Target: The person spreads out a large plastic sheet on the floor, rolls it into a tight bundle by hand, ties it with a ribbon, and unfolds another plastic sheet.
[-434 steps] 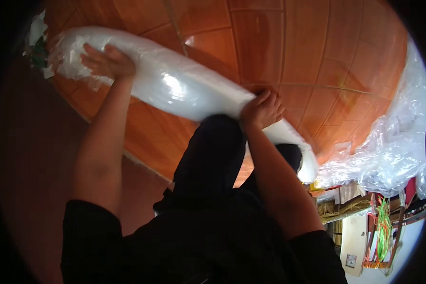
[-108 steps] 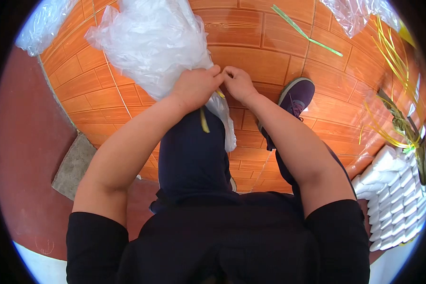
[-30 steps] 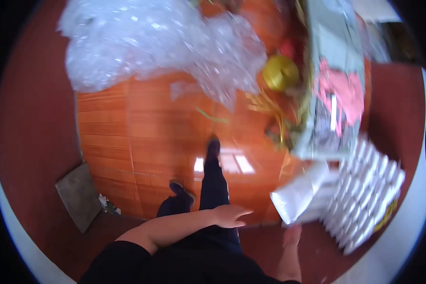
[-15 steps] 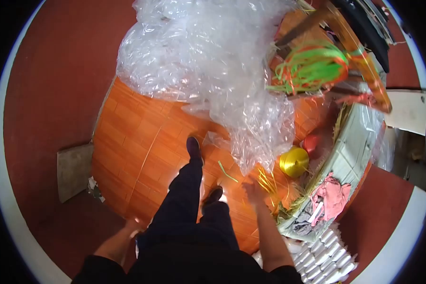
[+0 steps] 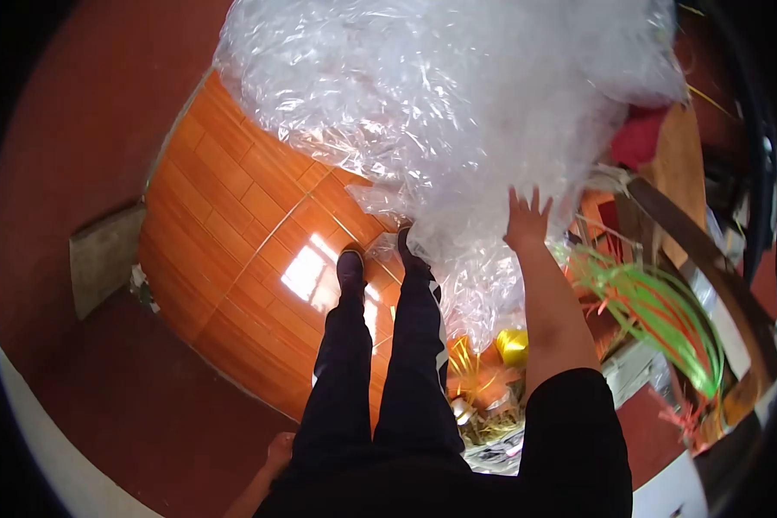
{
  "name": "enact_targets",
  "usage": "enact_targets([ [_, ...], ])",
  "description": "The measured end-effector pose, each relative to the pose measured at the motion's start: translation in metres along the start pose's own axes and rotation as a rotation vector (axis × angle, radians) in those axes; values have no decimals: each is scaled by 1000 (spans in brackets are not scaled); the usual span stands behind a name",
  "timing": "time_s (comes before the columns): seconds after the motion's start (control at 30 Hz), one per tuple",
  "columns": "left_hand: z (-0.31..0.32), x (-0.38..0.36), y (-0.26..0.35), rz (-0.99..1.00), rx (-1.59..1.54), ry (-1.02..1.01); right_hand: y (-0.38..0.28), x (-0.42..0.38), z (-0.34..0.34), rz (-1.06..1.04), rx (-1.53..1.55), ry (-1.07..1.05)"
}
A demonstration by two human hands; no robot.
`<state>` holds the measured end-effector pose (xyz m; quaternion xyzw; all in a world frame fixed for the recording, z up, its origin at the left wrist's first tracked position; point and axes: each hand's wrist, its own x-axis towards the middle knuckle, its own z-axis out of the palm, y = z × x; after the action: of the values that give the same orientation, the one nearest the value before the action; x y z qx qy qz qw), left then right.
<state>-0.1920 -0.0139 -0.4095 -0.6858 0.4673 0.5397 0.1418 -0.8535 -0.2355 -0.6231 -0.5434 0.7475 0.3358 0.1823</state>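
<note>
My right hand [image 5: 527, 220] reaches forward with its fingers spread and nothing in them. It overlaps the lower right part of a big heap of clear plastic film [image 5: 363, 78]. Down by my thigh hangs my left hand [image 5: 278, 451], its fingers mostly hidden against the dark trousers. To the right of my right forearm, a bundle of green and orange plastic strips [image 5: 656, 311] is tied to a wooden frame [image 5: 708, 233]. A shiny yellow roll of ribbon [image 5: 511, 346] shows partly behind that forearm.
Orange wood-look tiles [image 5: 224, 198] cover the floor, meeting a dark red wall at the left. A grey board [image 5: 104, 259] leans there. Yellow strands [image 5: 464, 358] lie below the film. Something red [image 5: 639, 136] sits beside a wooden panel [image 5: 680, 181] at upper right.
My right hand has moved up and forward to the plastic film, with my arm stretched out. My right foot has stepped forward to the film's edge. The view has shifted.
</note>
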Motion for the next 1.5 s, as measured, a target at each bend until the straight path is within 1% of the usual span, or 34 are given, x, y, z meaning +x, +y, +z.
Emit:
enact_targets([
  [0.03, 20, -3, -2, 213, 282, 35, -1, 11, 10, 4, -24, -341],
  [0.07, 33, -3, 12, 78, 200, 50, -4, 17, 45, -130, -24, -404],
  [0.13, 42, 27, 80, -183, 45, 78, -35, -21, 68, -266, 229, -94],
  [0.2, 48, 65, 162, -348, -247, 33, -84, -73, 31, -421, 485, 94],
  [0.23, 57, 84, 187, -375, -593, -43, -103, -111, -9, -443, 627, 20],
  [0.3, 57, 111, 286, -493, -945, -108, -126, -183, -54, -697, 875, -23],
  [0.37, 77, 143, 301, -187, -1432, -250, -130, -245, -110, -885, 945, -181],
  [0.4, 56, 136, 356, -214, -1188, -148, -126, -265, -131, -918, 1056, -270],
  [0.47, 40, 130, 367, -157, -681, -84, -98, -276, -189, -906, 1021, -450],
  [0.5, 28, 117, 363, -104, -918, -87, -84, -272, -209, -902, 1000, -532],
  [0.53, 13, 100, 351, -42, -1154, -91, -72, -262, -203, -758, 1280, -417],
  [0.6, -24, 48, 325, -10, -1422, -87, -34, -222, -204, -297, 1372, 181],
  [0.63, -47, 12, 321, -42, -1388, -29, -10, -199, -224, -283, 987, 676],
  [0.67, -68, -21, 308, 6, -1337, -2, 15, -175, -211, -112, 810, 774],
  [0.73, -93, -77, 267, 215, -1406, 70, 43, -119, -145, 301, 1788, 301],
  [0.77, -98, -94, 214, 267, -1227, 110, 26, -127, -163, 310, 2017, 84],
  [0.8, -115, -116, 191, 85, -1240, 275, 4, -145, -186, 322, 2219, -164],
  [0.83, -135, -143, 175, 216, -1137, 424, -22, -161, -204, 334, 2394, -438],
  [0.87, -151, -159, 132, 301, -1312, 576, -61, -168, -188, 211, 2179, -344],
  [0.9, -170, -180, 112, 297, -1239, 811, -102, -180, -171, 89, 1958, -249],
  [0.93, -185, -200, 64, 367, -1315, 972, -142, -233, -191, 8, 1885, -321],
  [0.97, -205, -228, 42, 370, -1213, 1139, -191, -225, -114, -95, 1812, -482],
  [1.0, -219, -261, 4, 446, -1235, 1213, -218, -299, -146, -42, 1728, -726],
  [1.03, -227, -299, -1, 443, -1061, 1371, -227, -348, -179, -246, 1360, -918],
  [1.07, -229, -341, -35, 619, -1132, 1393, -238, -382, -202, -431, 964, -1060],
  [1.13, -218, -419, -54, 591, -837, 1522, -252, -390, -230, -670, 835, -761],
  [1.17, -203, -457, -70, 553, -785, 1596, -261, -371, -230, -805, 745, -100],
  [1.2, -186, -490, -83, 532, -781, 1657, -272, -372, -270, -703, 758, 67],
  [1.23, -166, -520, -92, 508, -784, 1710, -282, -372, -299, -818, 970, 312],
  [1.27, -145, -544, -100, 473, -792, 1754, -302, -393, -339, -891, 733, 617],
  [1.33, -113, -561, -114, 354, -845, 1823, -374, -426, -383, -1269, 558, 936],
  [1.4, -73, -574, -125, 221, -911, 1896, -447, -430, -348, -1665, 241, 811],
  [1.47, -36, -585, -130, 199, -1009, 1957, -509, -449, -345, -1719, 281, 441],
  [1.5, -24, -591, -135, 200, -1058, 1952, -530, -469, -350, -1545, 442, 119],
])
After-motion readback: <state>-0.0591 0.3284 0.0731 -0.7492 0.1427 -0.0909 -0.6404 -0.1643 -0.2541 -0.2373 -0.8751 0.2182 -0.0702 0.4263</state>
